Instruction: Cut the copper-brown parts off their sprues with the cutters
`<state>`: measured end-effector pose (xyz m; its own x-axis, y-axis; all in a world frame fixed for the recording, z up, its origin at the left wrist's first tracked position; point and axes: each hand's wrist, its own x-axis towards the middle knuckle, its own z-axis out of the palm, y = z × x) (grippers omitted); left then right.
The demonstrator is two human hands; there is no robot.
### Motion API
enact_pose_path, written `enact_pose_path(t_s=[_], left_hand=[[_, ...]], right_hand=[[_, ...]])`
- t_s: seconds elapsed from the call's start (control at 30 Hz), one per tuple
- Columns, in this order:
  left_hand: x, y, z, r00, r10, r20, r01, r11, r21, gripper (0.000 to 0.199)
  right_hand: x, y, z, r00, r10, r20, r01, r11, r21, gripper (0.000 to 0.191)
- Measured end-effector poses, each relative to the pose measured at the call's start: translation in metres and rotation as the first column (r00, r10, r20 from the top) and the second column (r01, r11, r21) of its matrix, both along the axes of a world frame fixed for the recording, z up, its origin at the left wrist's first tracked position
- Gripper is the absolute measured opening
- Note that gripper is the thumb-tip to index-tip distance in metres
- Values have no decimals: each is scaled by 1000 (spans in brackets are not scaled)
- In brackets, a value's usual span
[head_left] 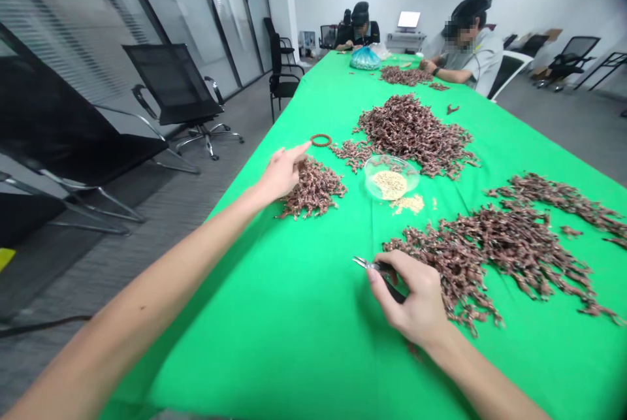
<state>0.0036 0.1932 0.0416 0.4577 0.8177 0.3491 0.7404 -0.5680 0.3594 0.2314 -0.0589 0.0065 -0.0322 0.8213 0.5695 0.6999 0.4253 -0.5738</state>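
Head: pliers (373, 266) within table edges (296, 105)

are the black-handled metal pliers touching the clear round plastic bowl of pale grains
Apart. The head view shows green tablecloth between the pliers, held in the right hand, and the bowl beyond.

The left grip (281, 174) is bare, with slender fingers; behind it runs a long, slim, bare left forearm (161, 279), marked by one small spot (142, 307). The right grip (416, 292) is bare too, the uncovered right forearm (482, 374) just behind it.
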Motion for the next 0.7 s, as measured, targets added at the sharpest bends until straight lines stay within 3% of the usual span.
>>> enact_pose_path(t_s=[0.23,0.33,0.47,0.7], left_hand=[[-7,-24,-2,989,101,111,-112,989,94,50],[2,-44,-2,988,73,133,-93,984,152,49],[27,-81,-13,988,-115,108,94,978,186,39],[65,-128,-49,891,-443,-105,442,897,-33,56]], right_hand=[[1,0,4,999,29,-14,-29,999,39,10],[1,-1,7,999,37,-17,-35,996,77,11],[7,0,10,998,-22,-54,28,991,129,11],[26,7,10,973,-190,-132,204,974,104,10]])
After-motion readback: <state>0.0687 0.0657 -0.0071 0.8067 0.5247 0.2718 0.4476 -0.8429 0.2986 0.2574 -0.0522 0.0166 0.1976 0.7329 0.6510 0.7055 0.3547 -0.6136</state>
